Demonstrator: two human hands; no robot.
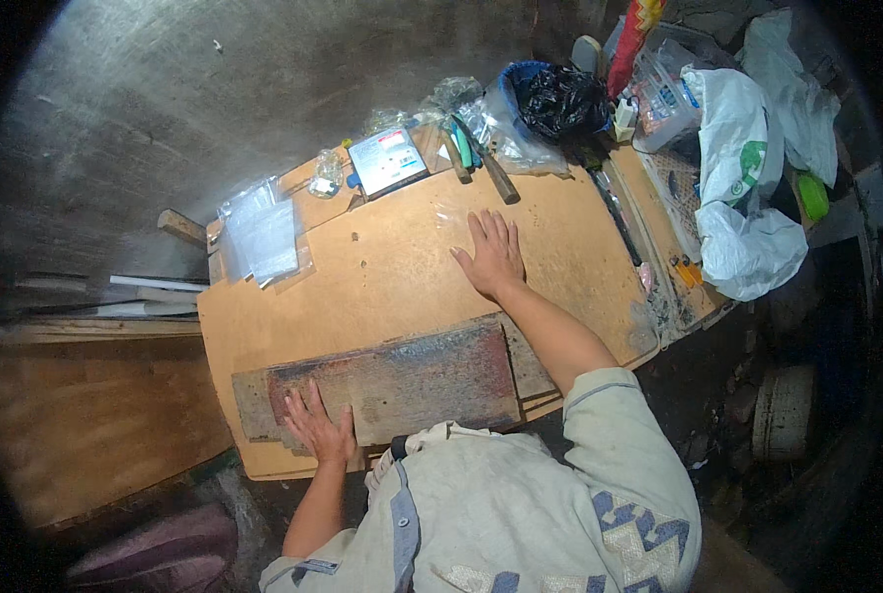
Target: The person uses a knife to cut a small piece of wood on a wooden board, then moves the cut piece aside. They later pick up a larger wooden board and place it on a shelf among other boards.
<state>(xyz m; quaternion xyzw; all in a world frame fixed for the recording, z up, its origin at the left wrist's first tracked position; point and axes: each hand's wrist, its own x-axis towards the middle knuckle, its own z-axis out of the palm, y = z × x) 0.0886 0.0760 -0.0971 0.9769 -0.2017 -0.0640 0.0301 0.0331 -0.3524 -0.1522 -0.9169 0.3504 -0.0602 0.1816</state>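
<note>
My right hand [494, 257] lies with spread fingers on the pale plywood top [392, 277], over what looks like a faint piece of clear film near its fingertips. My left hand [323, 430] rests open on a worn, stained board [412, 371] along the near edge of the worktop, with more boards under it at both ends. Beyond my right fingertips lie wooden-handled tools [506, 188] and a green-handled item [463, 148]. Neither hand grips anything.
Clear bags [268, 237] lie at the back left, beside a flat white-and-blue package [387, 163]. A black-lined blue bin [555, 99] and white sacks [743, 237] crowd the back right. A bucket [781, 415] stands below the right edge. A grey wall [145, 119] rises behind.
</note>
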